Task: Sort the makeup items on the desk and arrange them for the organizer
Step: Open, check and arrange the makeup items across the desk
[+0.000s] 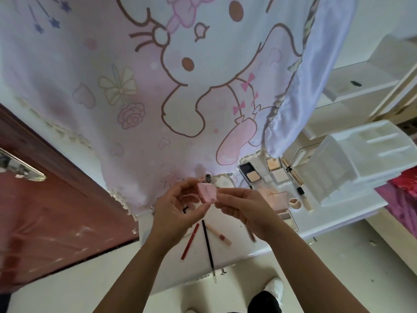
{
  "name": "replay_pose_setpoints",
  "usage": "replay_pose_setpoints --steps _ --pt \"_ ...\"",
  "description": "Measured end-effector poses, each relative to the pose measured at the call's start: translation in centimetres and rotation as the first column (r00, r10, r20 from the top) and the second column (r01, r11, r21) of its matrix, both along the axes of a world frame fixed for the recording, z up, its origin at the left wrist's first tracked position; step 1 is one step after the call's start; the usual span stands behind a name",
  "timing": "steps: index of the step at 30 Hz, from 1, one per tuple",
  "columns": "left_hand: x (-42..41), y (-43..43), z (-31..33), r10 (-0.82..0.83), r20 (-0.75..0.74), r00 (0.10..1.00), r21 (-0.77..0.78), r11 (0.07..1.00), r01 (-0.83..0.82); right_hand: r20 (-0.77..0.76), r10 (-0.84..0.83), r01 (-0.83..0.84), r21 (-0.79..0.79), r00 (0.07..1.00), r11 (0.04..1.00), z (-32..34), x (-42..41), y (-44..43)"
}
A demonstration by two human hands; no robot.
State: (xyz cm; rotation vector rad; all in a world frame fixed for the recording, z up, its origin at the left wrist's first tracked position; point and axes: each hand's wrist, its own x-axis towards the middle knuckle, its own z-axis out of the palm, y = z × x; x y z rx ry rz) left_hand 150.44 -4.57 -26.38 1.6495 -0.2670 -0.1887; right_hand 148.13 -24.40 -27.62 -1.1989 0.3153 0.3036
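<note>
A small square pink compact is held above the white desk. My left hand pinches its left side and my right hand pinches its right side. Below my hands lie a red pencil, a black pencil and a pale lip tube. Behind and to the right of my right hand lie open powder compacts, a pink palette, a small round pot and a slim concealer tube. The white organizer stands at the desk's right end.
A large cartoon-print curtain hangs behind the desk. A dark red door with a metal handle is on the left. White shelves rise at the right. A small dark bottle stands just behind the pink compact.
</note>
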Motion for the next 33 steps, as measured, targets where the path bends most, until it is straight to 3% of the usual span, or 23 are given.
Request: replay_pose_setpoints --steps 7,11,15,20,27,33 --pt "-0.2 -0.2 -0.1 -0.041 -0.131 0.991 -0.122 0.992 0.025 -0.086 0.063 -0.057 0.071 0.994 0.996 0.3 0.0 0.2" --pt "0.0 -0.1 -0.5 0.049 -0.191 0.98 -0.134 0.988 -0.075 -0.101 0.085 -0.084 0.012 0.991 0.996 0.3 0.2 0.1" --pt "0.3 0.0 -0.6 0.079 -0.082 0.993 0.057 0.996 -0.075 -0.048 0.099 -0.1 -0.011 0.994 0.995 0.7 0.6 -0.2" --pt "0.4 -0.1 -0.5 0.0 0.023 1.0 0.165 0.986 -0.003 -0.033 0.235 -0.236 -0.02 0.971 0.972 1.0 1.2 -0.4" --pt "0.4 -0.5 0.2 -0.081 0.095 0.992 0.223 0.973 0.058 0.015 0.258 -0.254 -0.124 0.966 0.959 1.2 1.4 -0.4" --pt "0.7 -0.2 0.1 -0.071 0.043 0.997 0.113 0.991 0.066 0.034 0.212 -0.207 -0.111 0.977 0.972 0.9 1.6 -0.9"
